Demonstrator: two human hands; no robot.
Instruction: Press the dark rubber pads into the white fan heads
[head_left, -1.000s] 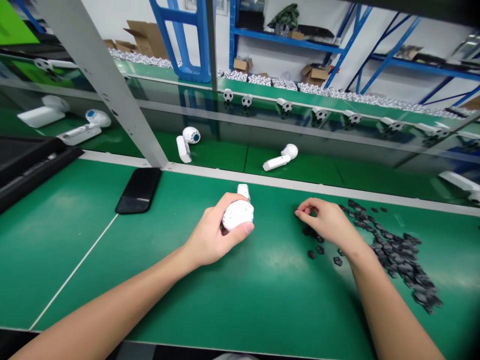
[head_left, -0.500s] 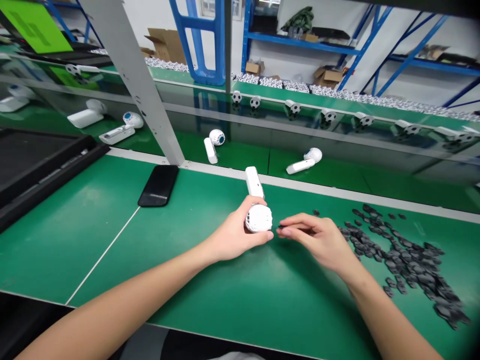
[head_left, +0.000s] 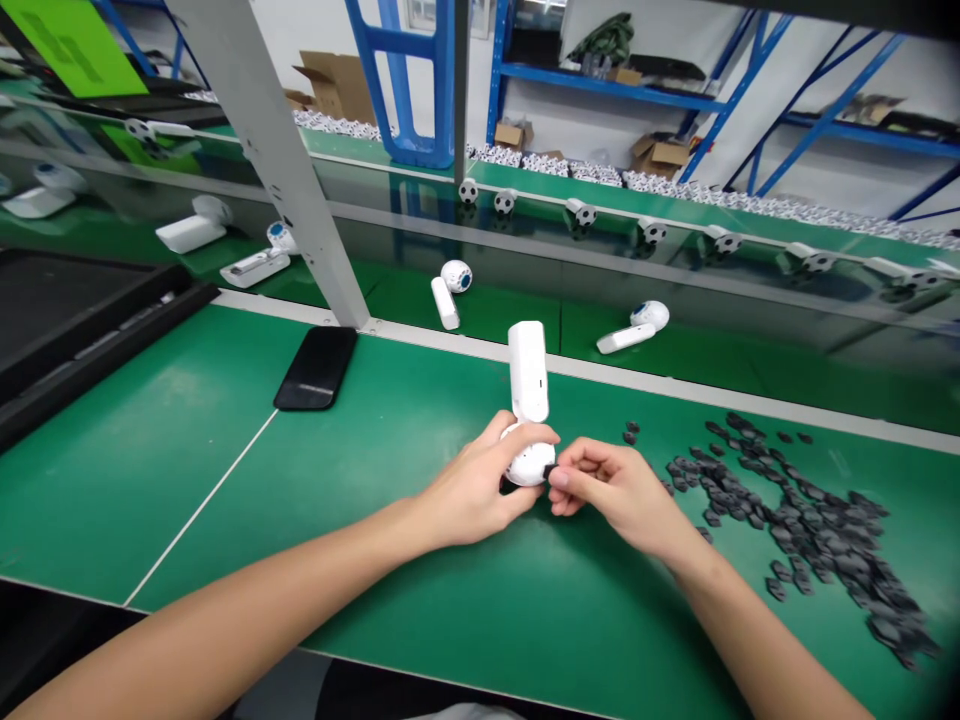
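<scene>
Since the frame half a second back, the white fan (head_left: 529, 420) has been tipped so that its handle stands nearly upright, pointing away from the person, and the right hand (head_left: 607, 490) has closed the gap and now meets the fan's round head. That head sits low over the green counter (head_left: 225, 430), just in front of the person. It is wrapped by the left hand (head_left: 472, 495), whose fingers (head_left: 504, 436) are curled firmly round it from the left and below. The right hand's thumb and forefinger are pinched on a small black piece (head_left: 550, 471), held against the right side of the head (whether it is seated there or only touching cannot be told, since the fingertips cover most of it). The likeliest trouble, as I judge it, is that piece. It is tiny and held only at the tips, so a slight twist or a push off-line could flick it out of the pinch onto the counter, or leave it crooked against the head. The tall handle has no support of its own, so a slack left grip could let the fan swing while the right hand presses. A sweep of the right forearm could also scatter the heap of black pieces (head_left: 810, 520) lying near on the right. Farther out, a black phone (head_left: 316, 367) lies to the left by the grey post (head_left: 277, 170), and other fans (head_left: 450, 290) lie on the belt (head_left: 390, 295) behind, well apart.
</scene>
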